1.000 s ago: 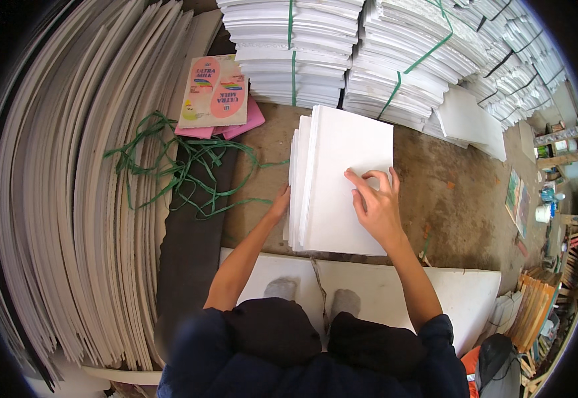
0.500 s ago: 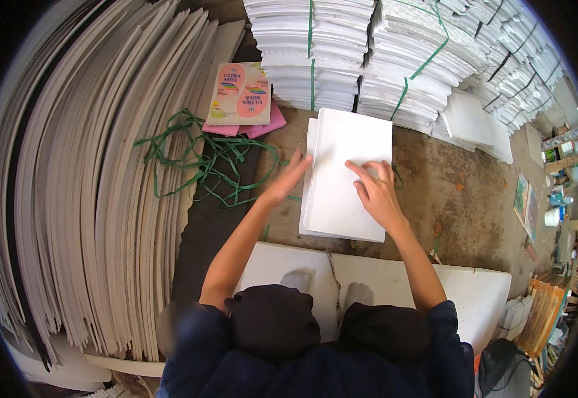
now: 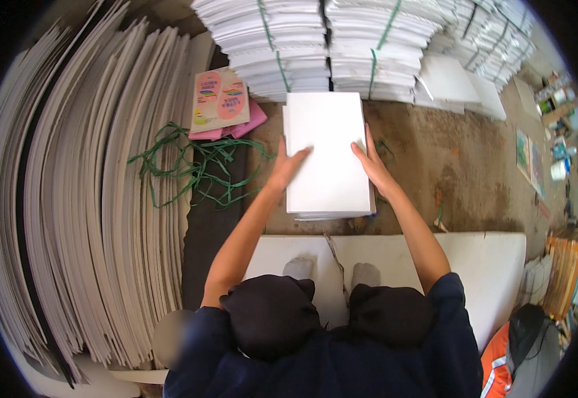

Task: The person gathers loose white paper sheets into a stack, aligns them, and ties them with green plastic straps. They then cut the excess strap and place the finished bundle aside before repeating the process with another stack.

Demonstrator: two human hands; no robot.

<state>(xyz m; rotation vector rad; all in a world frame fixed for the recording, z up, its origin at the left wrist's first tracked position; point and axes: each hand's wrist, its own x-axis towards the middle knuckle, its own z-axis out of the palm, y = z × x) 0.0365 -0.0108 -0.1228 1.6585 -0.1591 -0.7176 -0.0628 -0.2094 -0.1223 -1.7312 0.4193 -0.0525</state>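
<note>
- A stack of white sheets sits in front of the person, its long axis running straight away from the body, one short edge facing the knees and the other facing the bundles beyond.
- The stack lies between the two hands, which are apart from each other and clamped on its long sides: the left hand on the left edge, the right hand on the right edge. Each thumb lies over the top sheet, with the fingers along the side.
- The stack is over the brown floor, between the floor's far edge, lined with bundles, and its near edge, where a white board begins. Whether its underside touches the floor cannot be told.
- The top sheet is smooth, plain and rectangular; lower layers stick out slightly at the left and near edges.
- The floor looks rough and stained. Two socked feet rest on the smooth white board.
- Left of the stack lies a loose tangle of thin green strapping, near a printed card on pink material.
- Along the floor's left edge, large pale sheets stand packed on edge; at the far edge, thick bundles of white sheets are bound with green straps.
</note>
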